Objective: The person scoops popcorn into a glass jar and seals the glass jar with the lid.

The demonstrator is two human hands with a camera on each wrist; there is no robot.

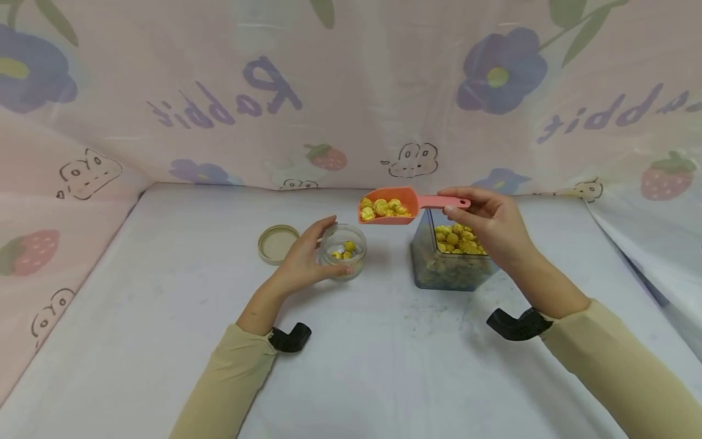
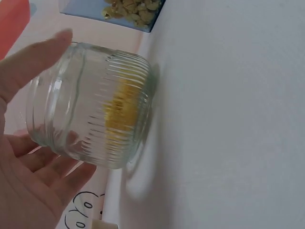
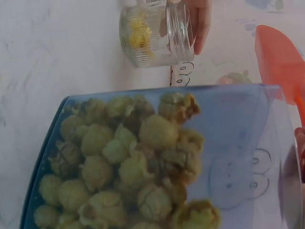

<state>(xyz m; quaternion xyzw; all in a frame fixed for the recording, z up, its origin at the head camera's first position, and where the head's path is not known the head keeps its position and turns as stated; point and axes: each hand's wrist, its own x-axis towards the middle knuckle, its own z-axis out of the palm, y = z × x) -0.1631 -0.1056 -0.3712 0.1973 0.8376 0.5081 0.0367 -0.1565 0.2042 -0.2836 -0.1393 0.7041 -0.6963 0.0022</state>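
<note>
A pink-orange scoop [image 1: 390, 205] filled with yellow popcorn is level in the air, its bowl just right of and beyond a clear glass jar. My right hand [image 1: 493, 225] pinches its handle between thumb and fingers. The ribbed jar [image 2: 90, 102] stands upright on the table with a few popcorn pieces at its bottom. Around its side curve the thumb and fingers of my left hand [image 1: 308, 256]. Below my right hand sits a clear bluish box [image 1: 450, 273] partly filled with popcorn [image 3: 119, 167].
A round jar lid [image 1: 278, 244] lies on the white table [image 1: 351, 366], left of the jar and beyond my left wrist. A printed curtain [image 1: 351, 91] hangs along the back and sides. Black wrist bands [image 1: 290, 338] sit at both sleeve cuffs.
</note>
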